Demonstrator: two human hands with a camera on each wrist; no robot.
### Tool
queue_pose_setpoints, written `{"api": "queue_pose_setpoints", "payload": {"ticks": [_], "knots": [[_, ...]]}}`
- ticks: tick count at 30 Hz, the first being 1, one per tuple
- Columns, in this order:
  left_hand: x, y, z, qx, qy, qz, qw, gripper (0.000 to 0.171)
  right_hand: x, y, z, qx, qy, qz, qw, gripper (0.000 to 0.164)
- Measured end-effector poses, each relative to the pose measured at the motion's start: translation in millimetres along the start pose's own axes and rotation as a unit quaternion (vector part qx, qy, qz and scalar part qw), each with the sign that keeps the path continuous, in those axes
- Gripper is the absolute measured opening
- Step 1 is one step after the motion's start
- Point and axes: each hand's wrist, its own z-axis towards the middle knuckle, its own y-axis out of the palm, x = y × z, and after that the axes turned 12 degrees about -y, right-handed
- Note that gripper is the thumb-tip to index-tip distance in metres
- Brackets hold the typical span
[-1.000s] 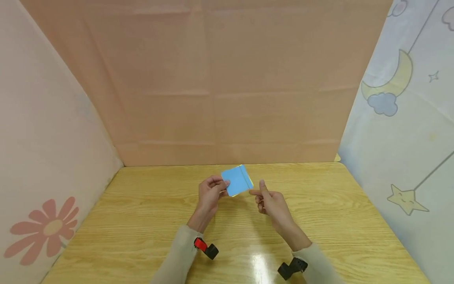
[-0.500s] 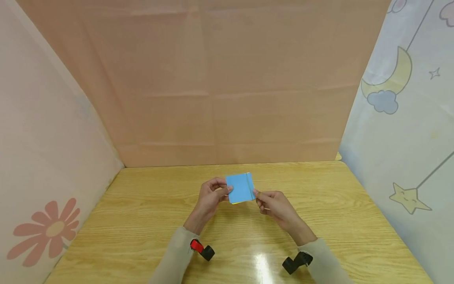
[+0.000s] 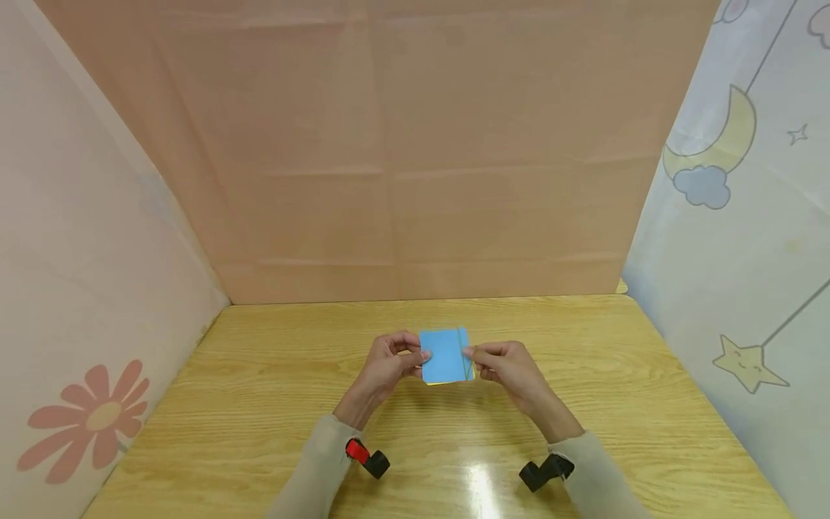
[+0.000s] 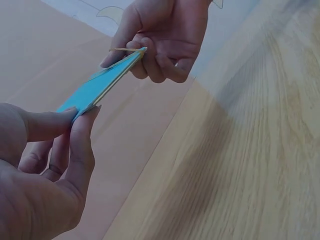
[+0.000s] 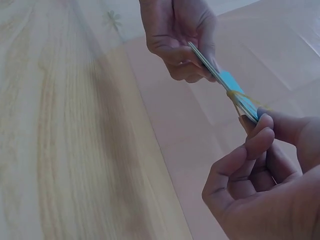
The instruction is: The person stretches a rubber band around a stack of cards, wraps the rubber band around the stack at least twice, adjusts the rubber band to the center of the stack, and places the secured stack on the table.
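A thin stack of square paper sheets [image 3: 444,355], blue on top with a yellow edge showing below, is held above the table between both hands. The left hand [image 3: 384,367] pinches its left edge, thumb on the blue face and fingers behind. Around the stack near its right side runs a thin yellowish rubber band [image 5: 231,93]. With thumb and forefinger the right hand [image 3: 511,367] pinches the band at the right edge, pulling part of it askew. In the left wrist view, a strand of the band [image 4: 125,49] stands off the stack.
Below the hands lies a wood-grain table [image 3: 259,404]. A plain pinkish-brown sheet [image 3: 389,180] rises behind it. Patterned cloth walls stand at the left [image 3: 97,252] and right [image 3: 746,252]. Both wrists carry small black cameras [image 3: 377,463].
The stack has come lower and slightly right, and turned straighter. The right hand went from an extended forefinger at the corner to pinching the rubber band, which now slants at the edge.
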Motion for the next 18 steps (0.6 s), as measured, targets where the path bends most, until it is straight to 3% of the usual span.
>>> {"api": "queue_pose_setpoints", "payload": {"ticks": [10,18], "knots": [[-6.5,3.9,-4.5,-0.026,-0.027,0.014,0.9992,0.015,-3,-7,6,0.022,0.002,-0.021,1.000,0.025],[-8.8,2.4,-9.1,-0.036,-0.034,0.020,0.9986,0.015,-1,-11,6,-0.020,-0.025,-0.048,0.998,0.027]]}}
